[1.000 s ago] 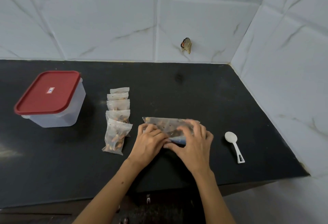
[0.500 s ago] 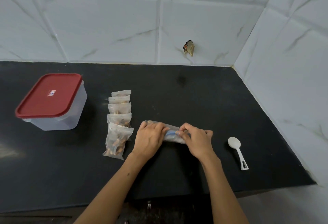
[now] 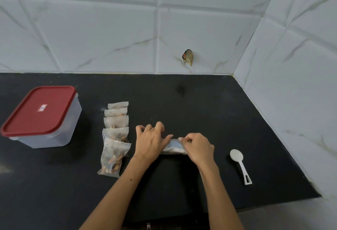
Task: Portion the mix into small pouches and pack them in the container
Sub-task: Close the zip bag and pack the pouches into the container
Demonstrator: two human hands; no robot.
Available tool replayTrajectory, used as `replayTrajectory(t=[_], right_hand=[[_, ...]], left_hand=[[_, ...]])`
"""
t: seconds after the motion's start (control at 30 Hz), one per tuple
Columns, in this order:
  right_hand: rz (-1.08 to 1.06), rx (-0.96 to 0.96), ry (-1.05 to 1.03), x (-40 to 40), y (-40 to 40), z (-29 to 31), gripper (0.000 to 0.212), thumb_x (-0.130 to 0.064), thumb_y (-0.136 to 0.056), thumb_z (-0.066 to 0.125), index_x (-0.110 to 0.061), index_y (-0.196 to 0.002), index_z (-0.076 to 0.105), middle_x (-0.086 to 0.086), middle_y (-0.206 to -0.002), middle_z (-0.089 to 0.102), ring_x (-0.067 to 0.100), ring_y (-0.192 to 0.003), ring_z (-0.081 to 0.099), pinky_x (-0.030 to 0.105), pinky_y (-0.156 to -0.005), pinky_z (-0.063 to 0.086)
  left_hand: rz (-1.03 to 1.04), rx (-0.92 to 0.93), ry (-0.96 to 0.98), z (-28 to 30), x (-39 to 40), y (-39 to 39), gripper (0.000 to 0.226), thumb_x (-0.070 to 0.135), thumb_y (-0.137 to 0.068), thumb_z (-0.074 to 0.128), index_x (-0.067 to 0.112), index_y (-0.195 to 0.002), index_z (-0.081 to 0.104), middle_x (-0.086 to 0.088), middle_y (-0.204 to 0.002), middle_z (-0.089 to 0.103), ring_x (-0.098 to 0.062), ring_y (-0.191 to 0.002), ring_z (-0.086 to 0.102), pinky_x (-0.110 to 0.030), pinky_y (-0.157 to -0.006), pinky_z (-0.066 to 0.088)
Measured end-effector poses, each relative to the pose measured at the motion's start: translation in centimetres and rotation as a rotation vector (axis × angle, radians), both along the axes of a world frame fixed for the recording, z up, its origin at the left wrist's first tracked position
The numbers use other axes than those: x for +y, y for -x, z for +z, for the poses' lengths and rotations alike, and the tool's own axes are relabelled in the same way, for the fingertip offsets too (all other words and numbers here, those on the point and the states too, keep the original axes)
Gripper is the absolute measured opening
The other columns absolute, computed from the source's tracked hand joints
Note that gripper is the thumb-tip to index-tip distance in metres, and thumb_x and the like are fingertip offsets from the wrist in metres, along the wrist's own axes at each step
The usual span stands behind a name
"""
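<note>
Rolled bag point(image 3: 174, 146) lies left-right on counter point(image 3: 200, 105)

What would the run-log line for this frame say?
hands: left and right rolling bag | pouches: five filled, on counter | container: lid on | spoon: idle

Table point(image 3: 182, 102): dark, matt, stone-like slab; wall tiles point(image 3: 109, 34) behind, at 12 o'clock: pale, smooth, marble-veined. Container point(image 3: 54, 133), at 9 o'clock: translucent frosted plastic with glossy red plastic lid point(image 3: 38, 110). Pouches point(image 3: 114, 138), rolled bag point(image 3: 174, 146): clear, crinkled plastic film; spoon point(image 3: 237, 156), at 3 o'clock: smooth white plastic.
</note>
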State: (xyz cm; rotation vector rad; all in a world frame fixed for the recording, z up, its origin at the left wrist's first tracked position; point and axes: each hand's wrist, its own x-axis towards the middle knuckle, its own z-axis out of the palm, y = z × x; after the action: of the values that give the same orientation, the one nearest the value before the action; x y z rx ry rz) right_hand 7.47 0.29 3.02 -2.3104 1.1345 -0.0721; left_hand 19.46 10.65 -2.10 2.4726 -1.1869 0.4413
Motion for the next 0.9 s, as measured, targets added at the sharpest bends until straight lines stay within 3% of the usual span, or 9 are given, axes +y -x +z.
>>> replayTrajectory(t=[0.13, 0.27, 0.37, 0.43, 0.53, 0.67, 0.7, 0.8, 0.9], right_hand=[[-0.019, -0.101, 0.107, 1.1, 0.0, -0.2, 0.014, -0.037, -0.089, 0.062, -0.027, -0.088, 0.052, -0.01, -0.086, 0.056, 0.015, -0.093, 0.053, 0.037, -0.087, 0.044], [0.009, -0.116, 0.247, 1.0, 0.5, -0.7, 0.021, -0.042, -0.084, 0.067, -0.029, -0.092, 0.054, -0.007, -0.118, 0.035, 0.014, -0.114, 0.033, 0.035, -0.09, 0.041], [0.163, -0.158, 0.134, 0.0, 1.4, -0.8, 0.028, -0.056, -0.078, 0.066, -0.032, -0.09, 0.061, -0.018, -0.106, 0.044, 0.003, -0.104, 0.04, 0.033, -0.095, 0.035], [0.218, -0.131, 0.01, -0.5, 2.0, -0.6, 0.045, -0.056, -0.064, 0.078, -0.033, -0.097, 0.06, -0.024, -0.106, 0.042, -0.002, -0.101, 0.04, 0.028, -0.094, 0.037], [0.208, -0.119, -0.036, -1.2, 2.3, -0.8, 0.042, -0.036, -0.069, 0.082, -0.033, -0.107, 0.064, -0.023, -0.111, 0.047, 0.001, -0.106, 0.049, 0.026, -0.092, 0.042], [0.201, -0.198, -0.15, -2.5, 2.0, -1.3, 0.021, -0.029, -0.084, 0.071, -0.029, -0.104, 0.07, -0.018, -0.107, 0.057, 0.003, -0.103, 0.055, 0.029, -0.092, 0.046], [0.195, -0.206, -0.209, -2.8, 1.9, -1.4, 0.015, -0.03, -0.085, 0.069, -0.03, -0.1, 0.071, -0.018, -0.105, 0.057, 0.003, -0.102, 0.055, 0.029, -0.092, 0.046], [0.157, -0.198, -0.33, -3.6, 1.5, -1.6, 0.006, -0.036, -0.091, 0.061, -0.035, -0.09, 0.066, -0.016, -0.107, 0.054, 0.008, -0.104, 0.055, 0.03, -0.095, 0.044], [0.132, -0.165, -0.395, -4.1, 0.9, -1.5, 0.021, -0.037, -0.095, 0.053, -0.023, -0.099, 0.068, -0.006, -0.116, 0.05, 0.012, -0.111, 0.051, 0.03, -0.098, 0.041]], left_hand=[[-0.085, 0.101, -0.001, -0.3, -0.5, -1.3, 0.04, 0.057, -0.084, 0.04, 0.019, -0.083, 0.051, 0.007, -0.047, 0.056, -0.012, -0.048, 0.057, -0.036, -0.067, 0.037], [-0.151, 0.136, 0.038, -0.4, -1.0, -2.1, 0.036, 0.051, -0.086, 0.04, 0.017, -0.08, 0.052, 0.006, -0.047, 0.059, -0.012, -0.045, 0.059, -0.035, -0.062, 0.041], [-0.142, 0.225, 0.075, -0.2, -0.9, -2.3, 0.033, 0.046, -0.092, 0.053, 0.013, -0.086, 0.055, 0.001, -0.055, 0.064, -0.021, -0.054, 0.063, -0.035, -0.068, 0.039], [-0.096, 0.356, 0.047, 0.7, -0.9, -2.4, 0.034, 0.048, -0.092, 0.055, 0.014, -0.088, 0.054, -0.001, -0.066, 0.066, -0.024, -0.065, 0.064, -0.033, -0.069, 0.039], [-0.035, 0.48, -0.054, 1.8, -1.3, -2.8, 0.049, 0.067, -0.085, 0.047, 0.018, -0.077, 0.053, 0.002, -0.069, 0.062, -0.02, -0.069, 0.061, -0.031, -0.062, 0.041], [-0.074, 0.43, -0.007, 2.6, -0.1, -2.7, 0.096, 0.095, -0.065, 0.007, 0.015, -0.063, 0.061, 0.009, -0.066, 0.058, -0.015, -0.069, 0.058, -0.031, -0.068, 0.039], [-0.1, 0.434, -0.008, 2.5, 0.4, -2.9, 0.095, 0.096, -0.062, 0.01, 0.019, -0.068, 0.066, 0.013, -0.078, 0.061, -0.012, -0.08, 0.057, -0.032, -0.074, 0.038], [-0.175, 0.502, -0.114, 2.8, 2.1, -3.1, 0.081, 0.089, -0.048, 0.052, 0.031, -0.101, 0.07, 0.017, -0.111, 0.055, -0.007, -0.106, 0.047, -0.032, -0.091, 0.039], [-0.214, 0.626, -0.114, 2.3, 2.6, -3.4, 0.066, 0.052, -0.062, 0.083, 0.026, -0.121, 0.064, 0.008, -0.114, 0.059, -0.013, -0.111, 0.051, -0.031, -0.099, 0.042]])
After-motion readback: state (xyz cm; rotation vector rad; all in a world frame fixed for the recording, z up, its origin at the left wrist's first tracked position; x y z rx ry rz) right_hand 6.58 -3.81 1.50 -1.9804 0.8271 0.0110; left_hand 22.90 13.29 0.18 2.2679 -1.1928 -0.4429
